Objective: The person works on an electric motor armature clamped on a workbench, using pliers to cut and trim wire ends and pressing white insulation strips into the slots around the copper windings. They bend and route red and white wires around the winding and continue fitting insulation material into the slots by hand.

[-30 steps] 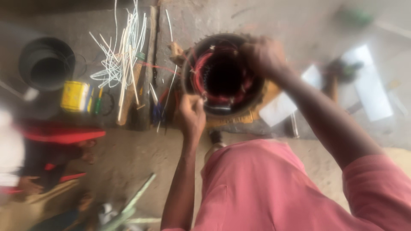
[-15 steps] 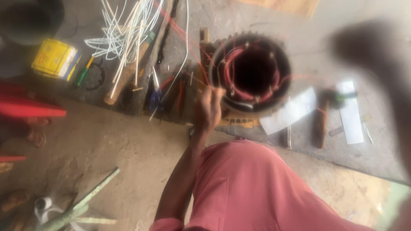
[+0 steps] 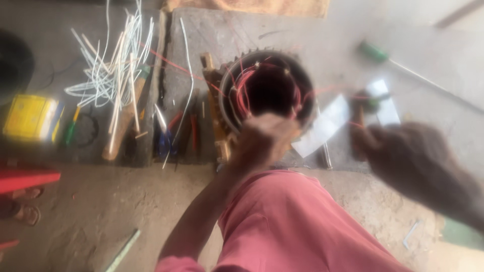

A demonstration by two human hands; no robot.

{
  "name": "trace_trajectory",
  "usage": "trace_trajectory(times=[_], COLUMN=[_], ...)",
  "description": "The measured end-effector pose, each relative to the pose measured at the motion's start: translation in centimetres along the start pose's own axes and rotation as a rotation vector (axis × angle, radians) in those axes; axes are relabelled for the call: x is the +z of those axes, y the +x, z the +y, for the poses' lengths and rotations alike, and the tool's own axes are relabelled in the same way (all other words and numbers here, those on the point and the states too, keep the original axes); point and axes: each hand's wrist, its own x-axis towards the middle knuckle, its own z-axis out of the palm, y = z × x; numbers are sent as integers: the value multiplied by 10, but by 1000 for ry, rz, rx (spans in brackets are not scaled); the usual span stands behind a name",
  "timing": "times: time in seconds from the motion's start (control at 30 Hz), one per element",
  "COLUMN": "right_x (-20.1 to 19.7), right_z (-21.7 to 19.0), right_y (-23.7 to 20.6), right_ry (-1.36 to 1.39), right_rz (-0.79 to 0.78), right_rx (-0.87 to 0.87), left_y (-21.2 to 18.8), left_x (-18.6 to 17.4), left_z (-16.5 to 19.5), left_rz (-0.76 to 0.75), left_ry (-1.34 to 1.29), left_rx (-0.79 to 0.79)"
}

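The grey concrete floor fills most of the view, with a dark seam running top to bottom left of centre; the widest bare stretch lies at the upper right, and sandy ground spreads along the bottom left. The person's pink-clothed knee takes up the lower middle.

The round metal motor stator with red copper windings stands on the floor at centre, its dark bore facing up, hemmed by tools on its left and pale paper sheets on its right.

The left hand reaches up from the bottom edge, forearm straight, and sits curled at the stator's near rim; blur hides whether it grips anything. The right hand hovers right of the stator, close to the camera and badly blurred, fingers bent; whether it holds something I cannot tell.

A loose bundle of white insulation strips fans out at upper left. A flat yellow box lies at the left edge. A green-handled screwdriver lies upper right.
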Motion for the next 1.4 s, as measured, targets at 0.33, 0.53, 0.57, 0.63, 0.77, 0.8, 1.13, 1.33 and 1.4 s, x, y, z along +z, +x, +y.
trace_trajectory(times=[0.33,0.53,0.57,0.63,0.77,0.8,1.13,1.33,1.4], right_x=[61,30,23,25,29,29,72,85,86], right_z=[39,-25,-39,-50,-47,-44,-26,-51,-66], right_y=[0,142,166,189,205,207,185,134,125], right_ry=[1001,1022,701,730,927,864,500,444,553], right_rz=[846,572,458,988,895,904,1174,1039,919], right_rx=[36,-66,110,-136,-50,-43,-282,-225,-179], left_y=[50,75,75,75,68,68,70,77,89], left_x=[41,-12,-19,-29,-26,-22,-24,-17,-16], left_z=[9,10,13,17,19,18,9,32,33], left_rz=[93,-13,-56,-72,-69,-95,-126,-276,-257], left_ry=[-41,11,-6,-28,-67,-81,-45,-81,-192], left_rx=[103,-127,-218,-247,-218,-269,-164,149,186])
